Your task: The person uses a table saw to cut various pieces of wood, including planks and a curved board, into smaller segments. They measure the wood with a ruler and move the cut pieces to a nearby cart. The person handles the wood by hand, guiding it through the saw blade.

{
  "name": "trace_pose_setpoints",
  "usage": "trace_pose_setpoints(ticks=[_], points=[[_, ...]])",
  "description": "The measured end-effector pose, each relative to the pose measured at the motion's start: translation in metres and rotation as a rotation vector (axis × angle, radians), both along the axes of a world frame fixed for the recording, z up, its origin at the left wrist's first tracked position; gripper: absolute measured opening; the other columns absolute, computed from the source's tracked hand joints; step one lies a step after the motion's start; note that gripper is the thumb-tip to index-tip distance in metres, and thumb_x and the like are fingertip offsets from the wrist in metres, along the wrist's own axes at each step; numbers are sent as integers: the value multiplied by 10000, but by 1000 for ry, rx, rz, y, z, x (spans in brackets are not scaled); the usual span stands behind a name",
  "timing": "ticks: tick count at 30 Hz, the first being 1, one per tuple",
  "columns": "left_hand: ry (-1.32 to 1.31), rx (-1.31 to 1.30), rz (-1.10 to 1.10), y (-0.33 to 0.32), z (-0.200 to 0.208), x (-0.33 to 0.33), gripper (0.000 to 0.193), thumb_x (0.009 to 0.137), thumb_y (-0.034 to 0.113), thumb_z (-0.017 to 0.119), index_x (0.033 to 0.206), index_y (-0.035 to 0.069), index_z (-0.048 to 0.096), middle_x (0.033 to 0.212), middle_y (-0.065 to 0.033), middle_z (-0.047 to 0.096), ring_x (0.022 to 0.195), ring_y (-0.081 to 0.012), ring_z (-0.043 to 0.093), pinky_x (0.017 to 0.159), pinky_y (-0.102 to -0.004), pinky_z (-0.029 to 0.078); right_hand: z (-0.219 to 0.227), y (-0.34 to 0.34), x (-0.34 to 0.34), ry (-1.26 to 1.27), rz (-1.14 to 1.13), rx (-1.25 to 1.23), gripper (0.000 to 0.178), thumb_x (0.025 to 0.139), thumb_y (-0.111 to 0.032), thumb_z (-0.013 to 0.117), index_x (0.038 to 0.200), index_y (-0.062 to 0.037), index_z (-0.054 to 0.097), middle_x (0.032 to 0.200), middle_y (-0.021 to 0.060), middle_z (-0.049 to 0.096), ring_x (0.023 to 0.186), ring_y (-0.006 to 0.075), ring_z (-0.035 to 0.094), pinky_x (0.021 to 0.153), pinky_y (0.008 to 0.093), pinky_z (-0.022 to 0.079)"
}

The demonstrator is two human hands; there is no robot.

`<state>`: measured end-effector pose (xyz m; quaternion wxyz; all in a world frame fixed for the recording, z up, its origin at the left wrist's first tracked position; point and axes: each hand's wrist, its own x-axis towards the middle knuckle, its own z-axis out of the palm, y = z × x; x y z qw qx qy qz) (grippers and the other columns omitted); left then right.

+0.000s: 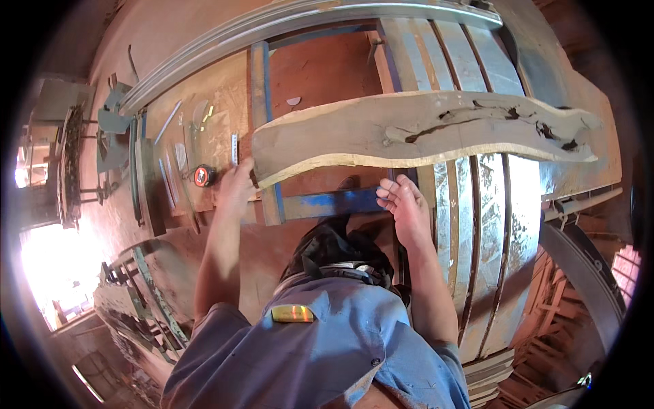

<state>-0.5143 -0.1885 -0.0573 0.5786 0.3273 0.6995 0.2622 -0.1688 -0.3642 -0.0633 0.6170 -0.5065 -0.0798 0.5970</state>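
A long live-edge wooden slab [327, 136], wavy and grey-brown with a pale lower edge, lies crosswise in front of me. Dark cracks and holes run through its right half. At the slab's left end, my left hand [236, 185] is closed on the near corner; its fingers are slightly blurred. Just below the slab's near edge hovers my right hand [407, 206], fingers loosely curled and apart, with nothing visible in them. It is close to a blue-painted rail [340, 202]. Left of my left hand sit a red and black tape measure [204, 176] and a short ruler [234, 148].
The slab spans an open frame with a wooden crossbar [260, 88] and a slatted metal-topped table [480, 232] on the right. A board [218, 88] at left carries thin strips and small tools. A long metal rail [306, 24] borders the far side. Stacked boards [489, 375] stand lower right.
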Motion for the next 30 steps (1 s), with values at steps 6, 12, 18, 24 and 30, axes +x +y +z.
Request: trace_pose_setpoints(ticks=[6, 12, 18, 24, 30], points=[[308, 203, -267, 4, 17, 37, 525, 953, 408, 562, 1137, -78, 633, 909, -118, 653, 850, -179, 590, 775, -331, 471, -18, 37, 4, 366, -63, 93, 766, 958, -595, 499, 1416, 2, 357, 1404, 179, 461, 1284, 287, 464, 1111, 468, 351], [416, 293, -352, 7, 0, 26, 548, 969, 423, 526, 1225, -54, 611, 1055, -218, 683, 1008, -264, 644, 874, -372, 478, -3, 78, -23, 501, -377, 90, 712, 945, -515, 588, 1477, -106, 349, 1470, 119, 407, 1375, 291, 377, 1169, 496, 301], [427, 235, -388, -2, 24, 31, 503, 970, 393, 553, 1233, -30, 617, 1059, -172, 687, 1034, -232, 637, 896, -356, 477, 12, 73, -18, 599, -464, -53, 641, 952, -476, 589, 1430, -90, 410, 1450, 128, 430, 1342, 316, 418, 1141, 510, 341], [-242, 30, 73, -31, 13, 24, 421, 939, 275, 652, 1255, 2, 596, 1166, -62, 649, 1069, -195, 618, 923, -356, 497, 13, 37, -18, 606, -388, 146, 605, 902, -443, 646, 1391, -118, 500, 1389, 64, 553, 1305, 304, 483, 1101, 497, 374], [-378, 205, -19, -47, 43, 25, 592, 876, 246, 705, 1372, 20, 475, 1282, -93, 585, 1149, -234, 583, 970, -420, 493, 12, 21, -9, 759, -360, 347, 552, 893, -400, 670, 1346, -109, 552, 1383, 76, 556, 1308, 296, 474, 1123, 472, 350]])
